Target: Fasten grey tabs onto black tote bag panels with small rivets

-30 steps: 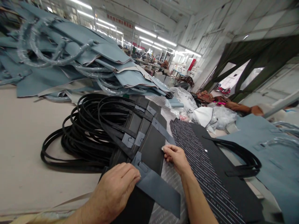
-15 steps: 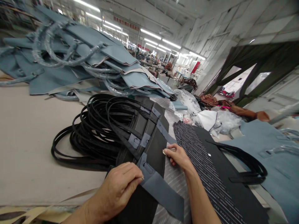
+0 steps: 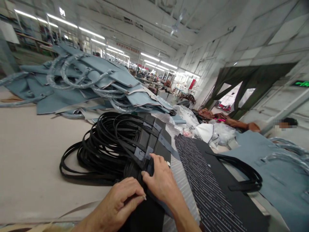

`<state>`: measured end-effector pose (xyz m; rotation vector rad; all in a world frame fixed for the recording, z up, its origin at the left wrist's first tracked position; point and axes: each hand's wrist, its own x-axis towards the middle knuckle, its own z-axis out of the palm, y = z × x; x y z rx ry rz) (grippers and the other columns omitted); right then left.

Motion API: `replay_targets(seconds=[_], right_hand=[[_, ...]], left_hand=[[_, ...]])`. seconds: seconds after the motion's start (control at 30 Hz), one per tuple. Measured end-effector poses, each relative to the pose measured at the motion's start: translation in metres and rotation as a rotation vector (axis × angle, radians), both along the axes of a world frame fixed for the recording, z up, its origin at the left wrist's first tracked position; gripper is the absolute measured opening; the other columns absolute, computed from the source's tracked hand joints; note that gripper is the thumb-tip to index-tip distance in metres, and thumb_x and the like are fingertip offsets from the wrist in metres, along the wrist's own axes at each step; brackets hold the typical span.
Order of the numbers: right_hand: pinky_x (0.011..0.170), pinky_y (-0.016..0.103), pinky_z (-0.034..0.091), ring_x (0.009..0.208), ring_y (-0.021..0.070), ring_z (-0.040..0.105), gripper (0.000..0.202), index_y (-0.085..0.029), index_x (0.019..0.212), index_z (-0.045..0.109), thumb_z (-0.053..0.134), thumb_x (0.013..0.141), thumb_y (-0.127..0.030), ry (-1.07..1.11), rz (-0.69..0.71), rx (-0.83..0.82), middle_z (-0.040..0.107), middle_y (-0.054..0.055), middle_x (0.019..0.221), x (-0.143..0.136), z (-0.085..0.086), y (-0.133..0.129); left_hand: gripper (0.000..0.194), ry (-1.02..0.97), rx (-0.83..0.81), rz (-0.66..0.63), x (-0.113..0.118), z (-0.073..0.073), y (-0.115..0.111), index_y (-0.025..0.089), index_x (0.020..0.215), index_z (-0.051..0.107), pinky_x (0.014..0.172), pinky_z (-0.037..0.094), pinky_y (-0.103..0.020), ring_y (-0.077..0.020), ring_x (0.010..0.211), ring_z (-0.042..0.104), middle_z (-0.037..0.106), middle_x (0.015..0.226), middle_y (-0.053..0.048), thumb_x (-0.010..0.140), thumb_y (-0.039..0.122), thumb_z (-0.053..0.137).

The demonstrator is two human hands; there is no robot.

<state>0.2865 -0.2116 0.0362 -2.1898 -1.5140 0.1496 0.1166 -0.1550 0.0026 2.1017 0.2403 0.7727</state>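
Note:
My left hand point(image 3: 120, 199) is closed in a pinch low in the middle, a tiny pale bit showing at its fingertips; I cannot make out what it is. To its right, my right hand point(image 3: 160, 180) lies over a blue-grey tab, thumb and forefinger apart, touching the black bag panels point(image 3: 162, 149). The hand covers much of that tab. A small whitish piece point(image 3: 168, 163) shows at the panel's edge beside the knuckles. Other blue-grey tabs point(image 3: 139, 153) run up the overlapped panels, and looped black straps point(image 3: 96, 154) fan out to the left.
Blue-grey bags with plastic-wrapped handles point(image 3: 91, 77) are heaped at the back left. Rightward lie striped lining point(image 3: 207, 180), a black handle point(image 3: 246, 170), and more blue-grey material point(image 3: 282, 174). Clear plastic point(image 3: 224, 133) sits behind. A person point(image 3: 286, 124) is at the far right.
My right hand has moved left and down onto the blue-grey tab, its fingers spreading from a pinch. The whitish piece it pinched now shows at the panel's edge. My left hand stays pinched.

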Motion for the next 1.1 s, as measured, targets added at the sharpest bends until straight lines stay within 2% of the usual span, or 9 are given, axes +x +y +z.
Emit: replay_targets(seconds=[0.17,0.3,0.53,0.67,0.8,0.87,0.97,1.03,1.1], right_hand=[[0.092,0.041,0.054,0.104,0.0284,0.068,0.060,-0.012,0.131,0.058,0.057,0.071,-0.006,0.065,0.008,-0.044,0.071,0.015,0.112,0.015,0.012,-0.011],[0.081,0.029,0.054,0.088,0.0200,0.072,0.054,-0.015,0.114,0.070,0.051,0.066,0.001,0.122,-0.041,0.031,0.075,0.007,0.094,0.047,0.036,-0.027],[0.080,0.030,0.056,0.084,0.0195,0.072,0.044,-0.017,0.101,0.075,0.055,0.062,-0.018,0.332,-0.258,0.330,0.078,0.005,0.091,0.189,0.087,-0.114],[0.073,0.031,0.056,0.078,0.0225,0.072,0.036,-0.017,0.089,0.075,0.062,0.058,-0.029,0.239,-0.491,0.339,0.078,0.006,0.085,0.266,0.091,-0.171],[0.076,0.042,0.055,0.077,0.0311,0.072,0.015,-0.021,0.063,0.069,0.062,0.051,-0.021,0.104,-0.736,0.256,0.073,0.008,0.066,0.302,0.087,-0.218],[0.083,0.053,0.051,0.082,0.0399,0.071,0.006,-0.023,0.054,0.064,0.064,0.050,-0.018,0.014,-0.872,0.205,0.069,0.013,0.059,0.301,0.080,-0.229],[0.090,0.057,0.048,0.090,0.0414,0.070,0.015,-0.021,0.075,0.073,0.069,0.063,-0.029,-0.103,-0.895,0.203,0.074,0.018,0.079,0.263,0.059,-0.215],[0.088,0.047,0.054,0.088,0.0315,0.072,0.029,-0.022,0.096,0.075,0.068,0.075,-0.040,-0.051,-0.644,0.274,0.077,0.011,0.094,0.209,0.043,-0.190],[0.081,0.034,0.058,0.085,0.0225,0.072,0.019,-0.024,0.094,0.075,0.067,0.084,-0.039,0.081,-0.207,0.329,0.077,0.006,0.094,0.141,0.031,-0.160]], left_hand=[[0.026,-0.017,-0.148,0.105,0.002,-0.006,0.001,0.021,0.080,0.068,0.066,0.047,-0.019,-0.0123,0.069,0.063,0.066,0.074,0.001,0.097,0.035,0.054],[0.030,0.016,-0.199,0.172,0.007,-0.013,0.006,0.023,0.077,0.072,0.071,0.052,-0.016,-0.0151,0.076,0.070,0.072,0.077,0.001,0.091,0.047,0.063],[0.037,0.058,-0.158,0.184,0.010,-0.026,0.013,0.023,0.078,0.073,0.068,0.053,-0.014,-0.0151,0.072,0.071,0.073,0.075,0.002,0.089,0.058,0.063],[0.031,0.056,-0.014,0.177,0.011,-0.031,0.009,0.023,0.078,0.067,0.063,0.050,-0.013,-0.0116,0.067,0.067,0.070,0.074,0.005,0.092,0.050,0.064],[0.035,-0.050,0.271,0.126,0.016,-0.010,0.000,0.022,0.073,0.060,0.056,0.044,-0.015,-0.0081,0.056,0.058,0.060,0.065,0.006,0.097,0.047,0.060],[0.037,-0.085,0.397,0.101,0.018,0.008,-0.005,0.021,0.072,0.056,0.056,0.042,-0.017,-0.0083,0.056,0.055,0.057,0.065,0.006,0.100,0.045,0.056],[0.039,-0.071,0.518,0.117,0.021,0.027,-0.012,0.021,0.071,0.050,0.057,0.038,-0.023,-0.0112,0.060,0.051,0.054,0.064,0.004,0.104,0.043,0.049],[0.039,-0.023,0.558,0.135,0.022,0.031,-0.013,0.020,0.071,0.049,0.058,0.036,-0.026,-0.0128,0.062,0.050,0.054,0.065,0.003,0.104,0.042,0.048],[0.037,0.023,0.568,0.143,0.022,0.030,-0.014,0.020,0.073,0.050,0.059,0.035,-0.027,-0.0137,0.064,0.049,0.055,0.067,0.003,0.103,0.041,0.049]])
